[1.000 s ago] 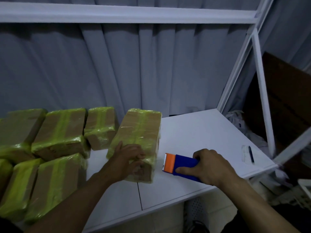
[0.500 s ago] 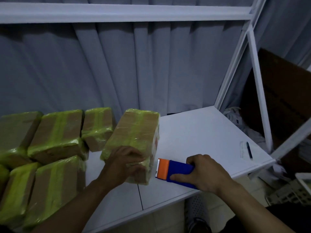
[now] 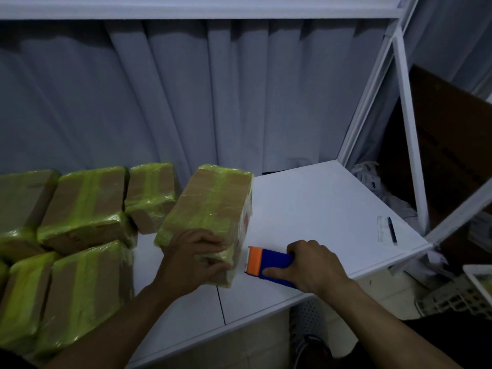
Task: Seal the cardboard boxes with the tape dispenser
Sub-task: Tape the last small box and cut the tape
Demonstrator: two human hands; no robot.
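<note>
A view from above onto a white table (image 3: 319,209) in dim light. Near the middle lies a cardboard box (image 3: 210,203), brown and wrapped in bands of yellow-green tape, its long side running from near to far. The left hand (image 3: 191,259) grasps the near end of this box, with fingers curled over the top edge and the thumb against the near face.

Just right of the box's near corner, the right hand (image 3: 311,265) is clenched around the blue body of the tape dispenser (image 3: 269,263). The dispenser's orange head points left toward the box. Whether it touches the box cannot be told.

On the left side of the table sits a group of other taped boxes (image 3: 85,206), packed close together in 2 rows, all bound in the same yellow-green tape.

At the far right edge of the table lies a dark pen (image 3: 392,230) beside a small clear item. A grey pleated curtain (image 3: 186,89) hangs behind the table, and a white metal frame (image 3: 407,129) rises at the right. A white plastic basket (image 3: 452,296) stands on the floor at the near right.
</note>
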